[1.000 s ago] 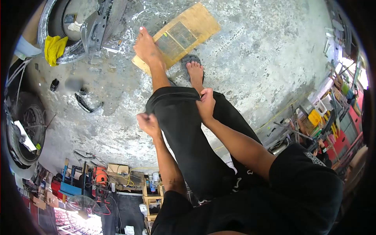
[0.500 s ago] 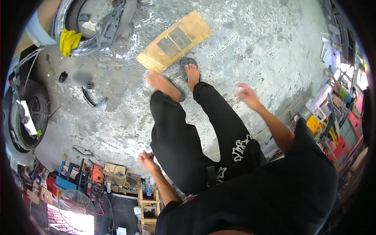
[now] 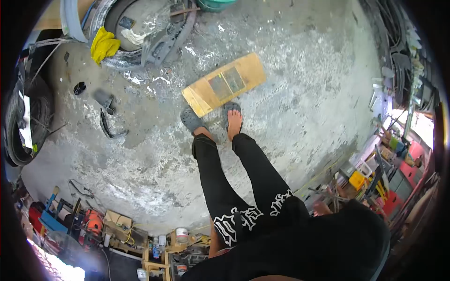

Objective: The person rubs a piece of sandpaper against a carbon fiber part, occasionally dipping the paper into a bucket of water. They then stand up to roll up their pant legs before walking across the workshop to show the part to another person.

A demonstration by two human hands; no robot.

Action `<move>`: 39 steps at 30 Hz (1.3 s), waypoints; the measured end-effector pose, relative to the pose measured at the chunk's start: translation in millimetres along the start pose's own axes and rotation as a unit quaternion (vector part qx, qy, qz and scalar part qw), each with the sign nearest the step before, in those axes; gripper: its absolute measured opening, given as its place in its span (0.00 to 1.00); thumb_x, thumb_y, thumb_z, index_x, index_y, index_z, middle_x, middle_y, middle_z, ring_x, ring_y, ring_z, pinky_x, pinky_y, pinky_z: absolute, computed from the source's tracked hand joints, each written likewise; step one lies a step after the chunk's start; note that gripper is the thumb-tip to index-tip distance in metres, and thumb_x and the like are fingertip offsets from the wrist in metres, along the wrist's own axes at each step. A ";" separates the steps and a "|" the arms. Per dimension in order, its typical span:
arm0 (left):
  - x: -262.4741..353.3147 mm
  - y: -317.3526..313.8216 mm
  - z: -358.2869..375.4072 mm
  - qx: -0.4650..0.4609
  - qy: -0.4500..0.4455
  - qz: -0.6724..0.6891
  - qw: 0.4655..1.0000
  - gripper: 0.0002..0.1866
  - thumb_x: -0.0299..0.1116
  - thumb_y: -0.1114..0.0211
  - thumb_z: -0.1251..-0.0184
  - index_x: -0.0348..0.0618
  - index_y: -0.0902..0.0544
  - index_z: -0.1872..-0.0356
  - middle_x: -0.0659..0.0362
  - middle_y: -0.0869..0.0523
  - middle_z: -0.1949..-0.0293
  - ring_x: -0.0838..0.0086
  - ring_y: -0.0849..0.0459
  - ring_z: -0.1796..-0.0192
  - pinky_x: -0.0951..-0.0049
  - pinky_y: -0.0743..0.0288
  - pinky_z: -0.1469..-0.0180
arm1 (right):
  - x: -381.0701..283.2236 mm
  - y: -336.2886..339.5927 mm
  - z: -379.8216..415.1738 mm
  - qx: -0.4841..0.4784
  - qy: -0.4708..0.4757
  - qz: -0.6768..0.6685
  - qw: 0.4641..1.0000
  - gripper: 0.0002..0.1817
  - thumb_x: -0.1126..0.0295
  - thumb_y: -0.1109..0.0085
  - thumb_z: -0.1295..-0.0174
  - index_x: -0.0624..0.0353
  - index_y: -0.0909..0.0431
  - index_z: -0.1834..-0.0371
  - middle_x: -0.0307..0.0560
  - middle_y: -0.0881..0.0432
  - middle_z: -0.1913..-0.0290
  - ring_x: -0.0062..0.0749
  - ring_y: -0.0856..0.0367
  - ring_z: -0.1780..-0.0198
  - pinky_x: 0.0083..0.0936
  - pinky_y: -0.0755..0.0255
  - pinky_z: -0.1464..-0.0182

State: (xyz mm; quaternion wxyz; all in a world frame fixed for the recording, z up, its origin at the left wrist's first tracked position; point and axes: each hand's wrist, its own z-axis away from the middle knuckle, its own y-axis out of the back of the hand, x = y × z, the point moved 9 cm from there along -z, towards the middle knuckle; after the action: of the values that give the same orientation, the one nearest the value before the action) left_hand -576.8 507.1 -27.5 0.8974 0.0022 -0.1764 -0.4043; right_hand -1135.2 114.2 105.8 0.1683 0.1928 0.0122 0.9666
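My right hand (image 3: 321, 209) is a blurred patch of skin beside my right thigh, partly covered by my black sleeve; its fingers cannot be made out. A strip of my left forearm (image 3: 215, 243) shows by my left leg, while the left hand itself is out of sight. On the floor ahead lies a flat piece of cardboard (image 3: 251, 70) with two dark panes in its middle. My left foot is inside a grey clog (image 3: 191, 119), touching or very near the cardboard's corner. My right foot rests in the other clog (image 3: 231, 107).
A tyre (image 3: 126, 62) with a yellow cloth (image 3: 104, 45) lies at the upper left, with a green tub (image 3: 216, 4) near it. Another tyre (image 3: 42, 110) stands at the left edge. Cluttered shelves, an orange tool (image 3: 93, 222) and a yellow container (image 3: 357, 180) line the lower sides.
My left foot has slid into its clog. Both hands have drawn back toward my body, the left one out of sight. The view has shifted, so the cardboard appears lower.
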 end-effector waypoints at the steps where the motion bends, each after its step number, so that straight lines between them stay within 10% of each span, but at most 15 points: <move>1: 10.0 2.4 -4.6 -0.008 -0.011 -0.007 1.000 0.10 0.31 0.47 0.24 0.39 0.19 0.57 0.59 0.15 0.63 0.73 0.19 0.62 0.72 0.24 0.55 | -22.1 -12.1 24.1 0.003 0.003 -0.022 1.000 0.08 0.63 0.45 0.35 0.55 0.23 0.61 0.45 0.20 0.74 0.36 0.15 0.62 0.41 0.23 0.57; 5: 66.1 22.8 -43.6 -0.035 -0.149 -0.130 0.980 0.10 0.32 0.47 0.23 0.39 0.19 0.57 0.59 0.16 0.65 0.73 0.19 0.63 0.72 0.23 0.56 | -80.7 -7.7 80.2 0.039 0.056 -0.062 0.996 0.11 0.63 0.46 0.32 0.56 0.22 0.53 0.45 0.19 0.70 0.37 0.14 0.62 0.37 0.22 0.62; 8: 19.1 41.3 -61.1 0.054 0.086 0.268 0.958 0.09 0.35 0.46 0.22 0.42 0.21 0.57 0.59 0.17 0.71 0.73 0.19 0.69 0.75 0.21 0.61 | -127.7 8.3 124.5 0.037 0.118 -0.103 0.987 0.14 0.63 0.46 0.30 0.57 0.22 0.46 0.45 0.18 0.68 0.38 0.14 0.63 0.33 0.22 0.65; 9: 17.9 45.0 -55.1 0.050 0.092 0.270 0.957 0.09 0.35 0.46 0.22 0.42 0.21 0.57 0.59 0.17 0.71 0.73 0.19 0.69 0.75 0.21 0.61 | -124.3 9.4 144.1 0.018 -0.043 -0.202 0.978 0.07 0.66 0.44 0.30 0.54 0.22 0.54 0.42 0.21 0.74 0.30 0.16 0.73 0.28 0.24 0.75; 14: 20.0 58.8 -43.3 0.065 0.201 0.306 0.928 0.10 0.39 0.43 0.24 0.43 0.23 0.57 0.60 0.17 0.72 0.73 0.15 0.70 0.76 0.22 0.65 | -230.4 20.1 188.0 0.183 0.038 -0.039 0.982 0.14 0.63 0.44 0.30 0.57 0.23 0.46 0.40 0.21 0.70 0.24 0.19 0.76 0.23 0.23 0.76; 26: 79.9 -6.0 -77.3 0.036 0.152 0.342 0.927 0.09 0.33 0.48 0.21 0.40 0.20 0.57 0.61 0.15 0.63 0.79 0.20 0.62 0.77 0.25 0.55 | -224.8 108.3 189.8 0.081 0.017 -0.036 0.996 0.24 0.46 0.52 0.30 0.58 0.24 0.52 0.51 0.19 0.70 0.46 0.16 0.75 0.40 0.21 0.71; 32: 118.5 -9.9 -106.9 0.058 0.124 0.424 0.895 0.09 0.35 0.44 0.24 0.41 0.21 0.56 0.61 0.16 0.69 0.78 0.19 0.66 0.77 0.25 0.60 | -369.9 209.9 207.1 0.127 0.268 0.300 0.907 0.20 0.54 0.55 0.29 0.60 0.24 0.50 0.53 0.16 0.67 0.45 0.15 0.67 0.42 0.21 0.67; 34: 149.2 15.4 -115.0 0.087 0.130 0.398 0.904 0.10 0.37 0.43 0.26 0.42 0.22 0.55 0.60 0.17 0.70 0.76 0.18 0.68 0.75 0.23 0.61 | -493.3 238.6 242.5 0.325 0.283 0.524 0.735 0.12 0.72 0.44 0.36 0.63 0.22 0.51 0.45 0.16 0.72 0.29 0.16 0.71 0.27 0.24 0.68; 35: 159.8 26.8 -116.7 0.121 0.140 0.393 0.901 0.10 0.36 0.43 0.26 0.41 0.22 0.54 0.60 0.17 0.71 0.75 0.18 0.68 0.74 0.23 0.61 | -560.4 261.2 263.3 0.395 0.202 0.267 0.856 0.13 0.66 0.42 0.35 0.56 0.20 0.50 0.48 0.16 0.69 0.33 0.18 0.72 0.30 0.23 0.65; 39: 190.9 77.8 -122.1 0.325 0.089 0.358 0.870 0.09 0.34 0.43 0.23 0.38 0.22 0.55 0.59 0.19 0.63 0.74 0.19 0.63 0.71 0.17 0.56 | -897.4 212.9 297.6 0.435 0.477 0.314 0.696 0.20 0.70 0.38 0.41 0.60 0.22 0.43 0.50 0.18 0.66 0.33 0.19 0.69 0.30 0.26 0.65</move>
State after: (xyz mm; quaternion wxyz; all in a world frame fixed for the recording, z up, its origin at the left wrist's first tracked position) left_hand -364.9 403.8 -70.5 0.9411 0.2668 -0.2059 0.0272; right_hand -311.6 -395.1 69.2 -0.2764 -0.2498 0.4486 0.8124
